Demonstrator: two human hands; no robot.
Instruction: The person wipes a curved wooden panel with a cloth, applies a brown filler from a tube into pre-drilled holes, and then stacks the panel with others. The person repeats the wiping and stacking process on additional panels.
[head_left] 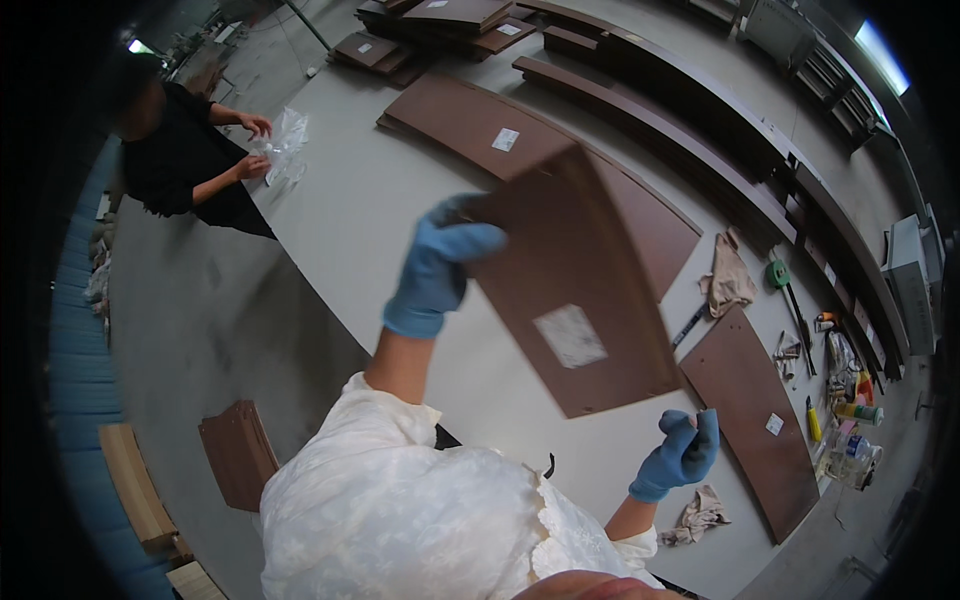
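pale grey worktable [335,180] fills the middle of the frame. blue-gloved left hand [435,268] left of centre: thumb and fingers clamped on the upper left edge of a dark brown, flat, four-sided panel [565,255], held up tilted mid-frame. white rectangular label [570,336] on its face, print too blurred to read. blue-gloved right hand [680,455], lower right: fingers half curled, near the panel's lower right corner; cannot tell if it has hold of anything. flat brown board [750,410] lies at right, small white sticker [774,425], writing illegible.
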